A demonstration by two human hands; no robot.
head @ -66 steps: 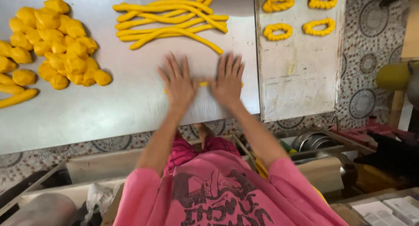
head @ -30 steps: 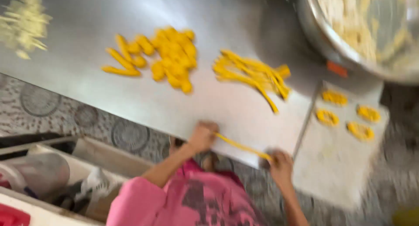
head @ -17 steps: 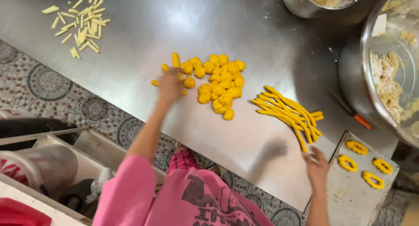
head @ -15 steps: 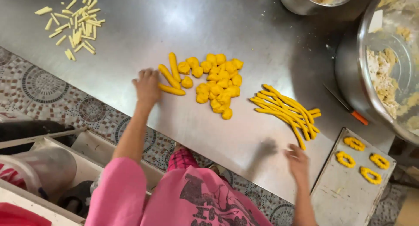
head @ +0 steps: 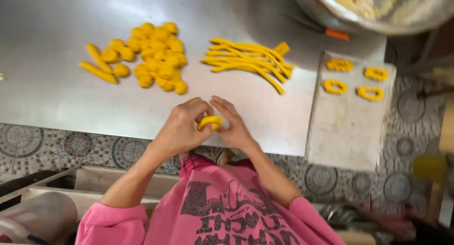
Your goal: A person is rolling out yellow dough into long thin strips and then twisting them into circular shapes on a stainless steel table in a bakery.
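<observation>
A small yellow dough piece [head: 209, 122] sits pinched between my left hand [head: 182, 126] and my right hand [head: 232, 124], just above the near edge of the steel table [head: 52, 84]. Beyond my hands lies a bundle of long yellow dough ropes [head: 248, 61]. To its left is a heap of yellow dough balls [head: 155, 56] with two short rolls [head: 97, 65] beside it. On the right, a grey tray [head: 347, 126] carries several twisted yellow dough rings [head: 336, 86].
A large metal bowl [head: 373, 13] of pale mixture stands at the far right of the table. An orange-handled tool [head: 336, 34] lies near it. Patterned floor tiles [head: 80, 145] show below the table edge, with bins [head: 42, 216] at lower left.
My hands were spread apart, the left reaching to the dough balls; now both are together at the near table edge, closed on a dough piece. The camera view has shifted.
</observation>
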